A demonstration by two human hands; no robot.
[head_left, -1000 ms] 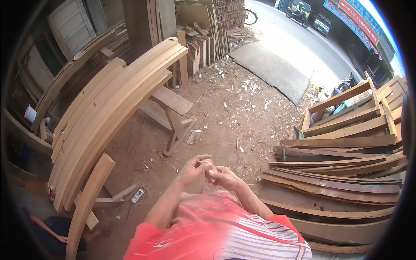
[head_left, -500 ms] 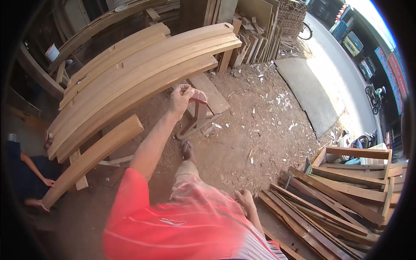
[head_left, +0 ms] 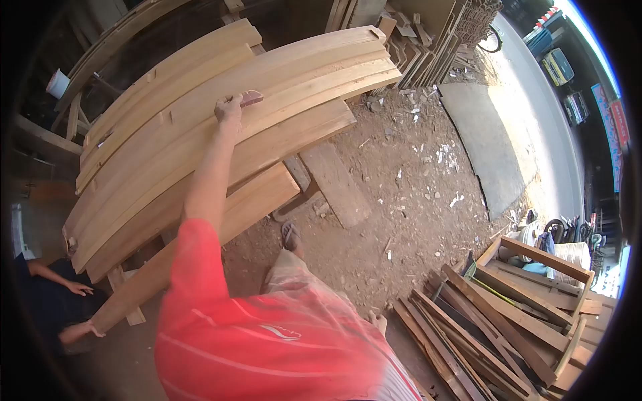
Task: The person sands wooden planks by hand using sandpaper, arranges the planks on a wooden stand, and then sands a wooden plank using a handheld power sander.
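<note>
Boards (head_left: 160, 157) in a long, curved stack fill the left of the head view, raised off the floor (head_left: 374, 257). One loose board (head_left: 264, 200) lies lower, between the stack and the wearer's body, and the left sleeve (head_left: 200, 260) hides its middle. A bench (head_left: 336, 187) juts out beyond these, just above one sandalled foot (head_left: 289, 235) of the wearer. Pale chips litter the floor, and a grey sheet (head_left: 485, 144) lies farther off, beside the road (head_left: 535, 110).

Panels (head_left: 424, 43) lean past the far end of the stack. At lower right a timber pile (head_left: 475, 334) holds many strips, with a frame (head_left: 542, 271) at its far side. One white bucket (head_left: 57, 83) shows at upper left, one wheel (head_left: 491, 40) at the top, and two vehicles (head_left: 558, 67) by the road. At lower left is one other person, in dark clothes (head_left: 53, 301), with a hand (head_left: 80, 289) just above the loose board's near end. Overlapping edges make the stacked boards hard to count.

Both of the wearer's hands show. The left hand (head_left: 229, 107) pinches one brown piece (head_left: 252, 98), which sticks out past the fingers toward the stack's far end. It sits over the boards; whether it touches them I cannot tell. The right hand (head_left: 376, 322) is low by the thigh, partly hidden, and its grip cannot be made out.
</note>
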